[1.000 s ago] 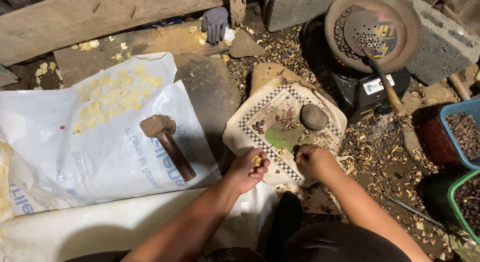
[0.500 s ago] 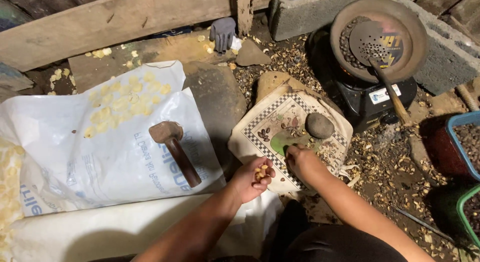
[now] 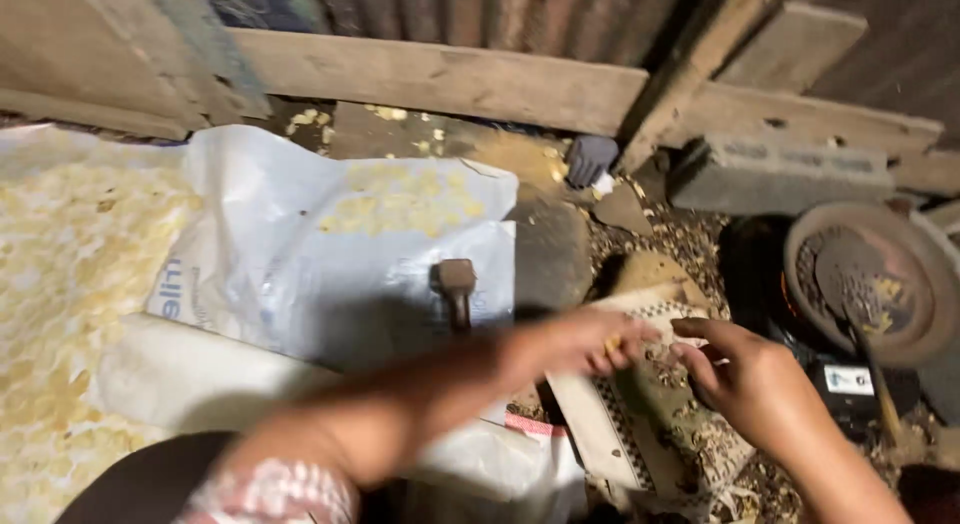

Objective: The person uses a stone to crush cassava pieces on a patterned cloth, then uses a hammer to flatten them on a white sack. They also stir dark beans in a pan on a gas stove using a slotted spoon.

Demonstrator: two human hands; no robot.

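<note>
My left hand [image 3: 575,346] is blurred in motion over a patterned tile [image 3: 600,434], its fingers closed on a few pale yellow kernels [image 3: 611,344]. My right hand [image 3: 748,379] hovers just to its right above the same tile with curled, parted fingers and nothing visible in it. Shell scraps [image 3: 690,434] litter the tile. A hammer [image 3: 455,284] lies on a white sack [image 3: 300,274] just left of my left hand. A spread of pale yellow kernels [image 3: 405,206] rests farther back on the sack.
At the right a round pan [image 3: 865,279] with a skimmer sits on a dark stove. A concrete block [image 3: 780,174] and wooden planks [image 3: 440,79] line the back wall. More yellow kernels [image 3: 70,284] cover the sheet at the left. Shell litter covers the ground.
The view has swung left and closer. My left hand, cupping kernels, now streaks in blur across the tile's edge. My right hand stays over the tile.
</note>
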